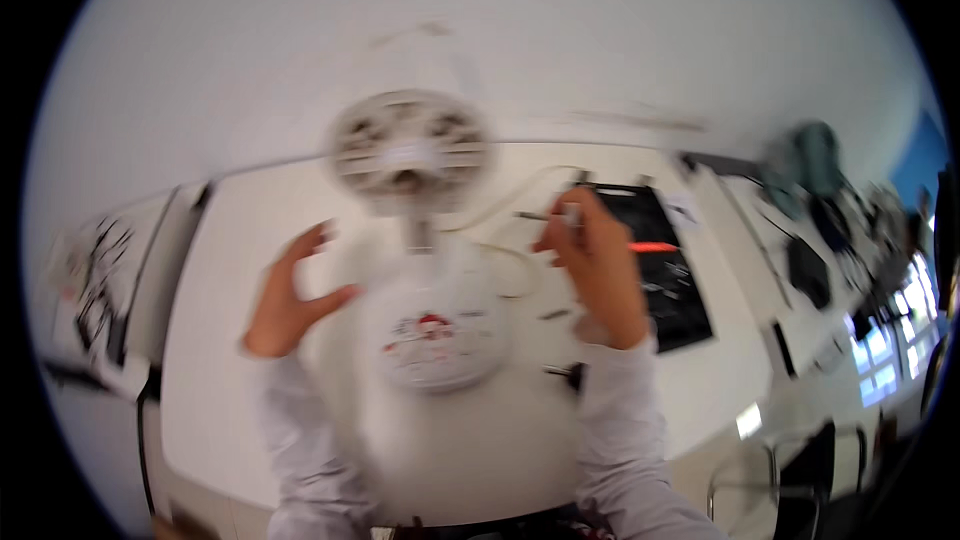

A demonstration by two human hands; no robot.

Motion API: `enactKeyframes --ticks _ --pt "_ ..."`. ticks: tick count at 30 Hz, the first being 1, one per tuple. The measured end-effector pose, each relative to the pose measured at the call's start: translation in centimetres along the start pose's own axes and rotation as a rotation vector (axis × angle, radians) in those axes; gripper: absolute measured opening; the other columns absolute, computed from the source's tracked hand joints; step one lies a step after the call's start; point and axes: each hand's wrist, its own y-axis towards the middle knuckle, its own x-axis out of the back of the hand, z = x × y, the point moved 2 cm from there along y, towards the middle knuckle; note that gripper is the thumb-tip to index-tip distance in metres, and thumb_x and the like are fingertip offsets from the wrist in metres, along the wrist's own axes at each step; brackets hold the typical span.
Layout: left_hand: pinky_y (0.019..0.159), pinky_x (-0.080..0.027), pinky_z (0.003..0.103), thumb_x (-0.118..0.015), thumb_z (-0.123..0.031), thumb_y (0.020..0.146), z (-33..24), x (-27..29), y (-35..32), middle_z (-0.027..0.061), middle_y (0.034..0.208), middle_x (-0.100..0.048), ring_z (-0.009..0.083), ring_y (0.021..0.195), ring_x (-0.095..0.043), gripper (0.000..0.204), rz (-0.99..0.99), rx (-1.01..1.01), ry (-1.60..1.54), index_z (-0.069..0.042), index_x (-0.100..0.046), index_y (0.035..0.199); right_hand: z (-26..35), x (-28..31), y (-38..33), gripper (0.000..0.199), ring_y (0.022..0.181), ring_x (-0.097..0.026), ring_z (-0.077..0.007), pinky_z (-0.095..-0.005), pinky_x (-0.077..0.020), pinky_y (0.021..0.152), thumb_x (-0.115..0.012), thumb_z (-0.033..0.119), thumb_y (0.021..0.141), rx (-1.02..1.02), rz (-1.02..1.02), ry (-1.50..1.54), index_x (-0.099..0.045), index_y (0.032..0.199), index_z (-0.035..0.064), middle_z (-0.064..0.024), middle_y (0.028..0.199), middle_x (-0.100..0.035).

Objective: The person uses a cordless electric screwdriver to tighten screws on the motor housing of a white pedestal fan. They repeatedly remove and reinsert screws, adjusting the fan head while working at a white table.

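Note:
A white desk fan stands in the middle of the table, its round head (385,172) showing a ribbed face with no blades. A short neck joins it to the rounded base (430,365), which bears a red printed figure. My left hand (292,298) is open to the left of the fan, thumb and fingers apart, touching nothing. To the right of it, my right hand (602,265) is closed around a thin tool with a dark shaft (527,215), probably a screwdriver. The shaft points left toward the fan; motion blur and my fingers hide its handle.
A black mat (690,325) with several small parts lies right of my right hand, an orange strip (654,247) across it. A cream cord (520,193) curves behind the fan. Small dark pieces (553,315) lie near my right wrist. Side tables hold cables (100,280) and a black case (808,272).

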Motion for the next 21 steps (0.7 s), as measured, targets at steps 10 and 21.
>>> enactKeyframes --ticks 10,21 --pt "0.09 -0.041 0.034 -0.077 -0.012 0.065 -2.8 -6.6 5.1 0.0117 0.108 -0.06 0.0241 0.103 -0.056 0.05 -0.109 -0.106 -0.418 -0.001 -0.057 0.11 -0.9 -6.1 5.3 0.011 0.064 -0.063 -0.0174 -0.0265 -0.0465 0.057 -0.053 0.011 0.086 -0.092 0.199 -0.006 -0.053 0.088 0.0003 -0.0105 0.067 -0.061" --pt "0.091 -0.045 0.038 -0.079 -0.01 0.065 4.7 -7.3 5.8 0.007 0.107 -0.061 0.0229 0.106 -0.053 0.062 -0.034 -0.044 -0.613 -0.008 -0.051 0.121 0.1 -7.0 5.7 0.008 0.056 -0.059 -0.0198 -0.0294 -0.0438 0.052 -0.059 0.008 0.078 -0.017 0.25 0.053 -0.054 0.083 0.0039 -0.0097 0.061 -0.056"
